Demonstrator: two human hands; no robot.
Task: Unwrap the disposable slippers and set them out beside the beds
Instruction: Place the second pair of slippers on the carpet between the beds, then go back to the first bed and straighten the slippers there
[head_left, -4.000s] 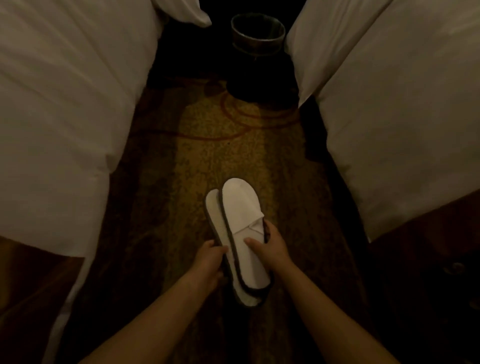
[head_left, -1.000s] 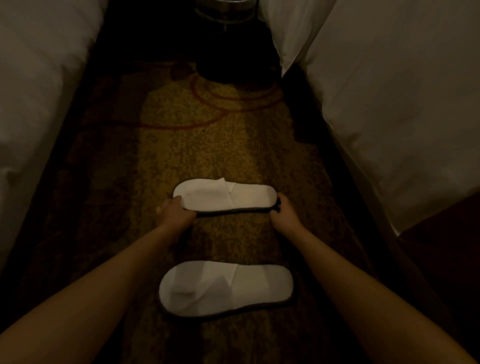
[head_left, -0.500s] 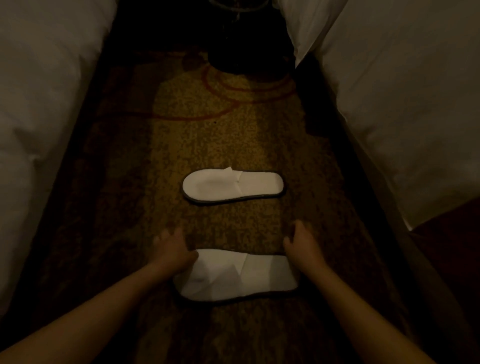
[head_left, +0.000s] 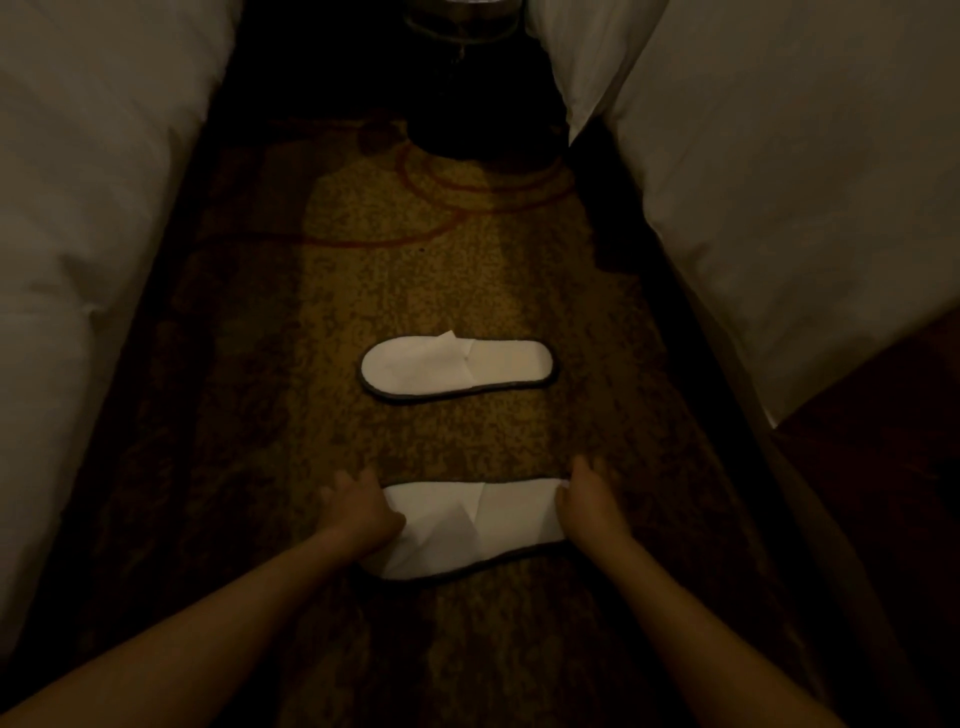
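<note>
Since half a second before, your hands had closed in on the near slipper (head_left: 467, 527): your left hand (head_left: 363, 512) lay over its toe end, your right hand (head_left: 589, 501) clasped its heel end, both touching it, fingers loosely curled rather than clenched. It lay crosswise on the carpet (head_left: 415, 249) between the beds. The far slipper (head_left: 457, 369) had stayed put, apart.

Dim room, patterned carpet (head_left: 415, 260) between two white beds. Far slipper (head_left: 457, 370) lies sideways mid-carpet; left hand (head_left: 358, 512) and right hand (head_left: 589, 506) rest on either end of the near slipper (head_left: 475, 527).
</note>
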